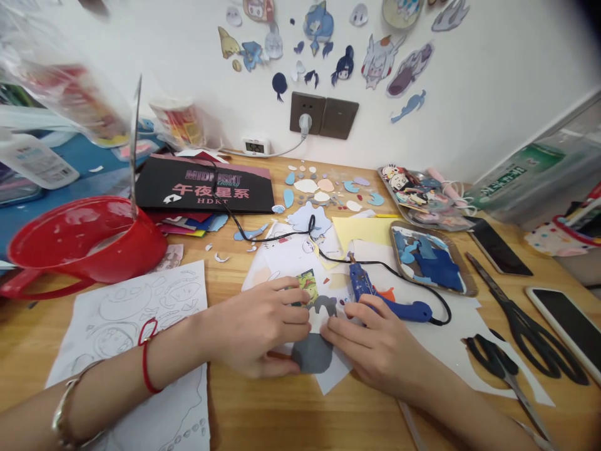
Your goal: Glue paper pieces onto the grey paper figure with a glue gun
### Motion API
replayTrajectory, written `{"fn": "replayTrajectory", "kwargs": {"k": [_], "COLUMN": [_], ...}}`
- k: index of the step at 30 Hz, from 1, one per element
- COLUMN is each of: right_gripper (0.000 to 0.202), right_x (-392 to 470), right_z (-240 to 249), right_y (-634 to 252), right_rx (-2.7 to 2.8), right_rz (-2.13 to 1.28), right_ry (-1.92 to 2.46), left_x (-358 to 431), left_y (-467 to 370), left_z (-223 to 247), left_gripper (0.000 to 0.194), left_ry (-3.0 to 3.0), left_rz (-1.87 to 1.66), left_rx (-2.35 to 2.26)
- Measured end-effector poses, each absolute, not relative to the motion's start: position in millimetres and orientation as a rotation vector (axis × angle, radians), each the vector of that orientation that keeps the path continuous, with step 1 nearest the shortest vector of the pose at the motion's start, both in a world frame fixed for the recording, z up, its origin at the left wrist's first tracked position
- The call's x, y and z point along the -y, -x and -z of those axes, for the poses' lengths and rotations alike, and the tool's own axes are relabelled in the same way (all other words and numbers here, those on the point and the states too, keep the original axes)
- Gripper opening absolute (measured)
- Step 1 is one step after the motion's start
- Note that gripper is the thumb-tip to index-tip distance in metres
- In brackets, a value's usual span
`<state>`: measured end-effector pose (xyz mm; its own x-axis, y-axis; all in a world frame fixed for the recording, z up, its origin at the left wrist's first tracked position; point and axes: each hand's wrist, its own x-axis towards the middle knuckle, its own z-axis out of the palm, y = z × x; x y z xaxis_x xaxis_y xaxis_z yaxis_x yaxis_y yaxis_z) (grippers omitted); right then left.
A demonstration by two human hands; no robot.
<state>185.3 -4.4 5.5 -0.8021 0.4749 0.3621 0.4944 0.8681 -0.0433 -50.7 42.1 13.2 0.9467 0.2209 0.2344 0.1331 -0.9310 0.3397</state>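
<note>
A dark grey rounded paper piece point(312, 354) lies on white paper between the hands, below a smaller grey and white cutout point(323, 307). My left hand point(263, 322) bends over their left side, its thumb at the edge of the rounded piece and its fingers on the cutout. From the right, my right hand point(370, 338) rests with its fingertips on the cutout; whether it pinches anything is hidden. A small green picture point(308, 285) shows just beyond the left fingers. The blue glue gun point(364, 285) lies behind my right hand, its black cord curving around.
A red pot point(84, 241) and sketched paper point(181, 300) are at left. Black-handled scissors point(521, 316), a smaller pair point(498, 360) and two phones point(500, 244) lie at right. Behind are a tray point(434, 260), a black box point(201, 188) and small paper cutouts point(322, 185).
</note>
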Motion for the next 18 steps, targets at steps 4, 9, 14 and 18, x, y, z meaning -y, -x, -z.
{"fn": "replayTrajectory", "kwargs": {"k": [4, 9, 14, 18], "right_gripper": [0.032, 0.031, 0.03, 0.032], "right_x": [4.9, 8.0, 11.5, 10.8], "right_z": [-2.9, -0.6, 2.1, 0.4], "right_y": [-187.0, -184.6, -181.6, -183.8], "right_rx": [2.597, 2.614, 2.622, 2.506], "right_rz": [0.04, 0.12, 0.103, -0.005], "right_ry": [0.776, 0.763, 0.795, 0.852], "left_x": [-40.8, -35.7, -31.6, -31.0], "left_y": [52.4, 49.5, 46.5, 51.3], "left_z": [-9.5, -10.3, -11.1, -7.6], "left_gripper": [0.034, 0.03, 0.029, 0.03], "left_ry": [-2.787, -2.792, -2.737, -2.71], "left_rz": [-0.408, -0.391, -0.407, -0.439], "left_rx": [-0.266, -0.317, -0.405, -0.426]}}
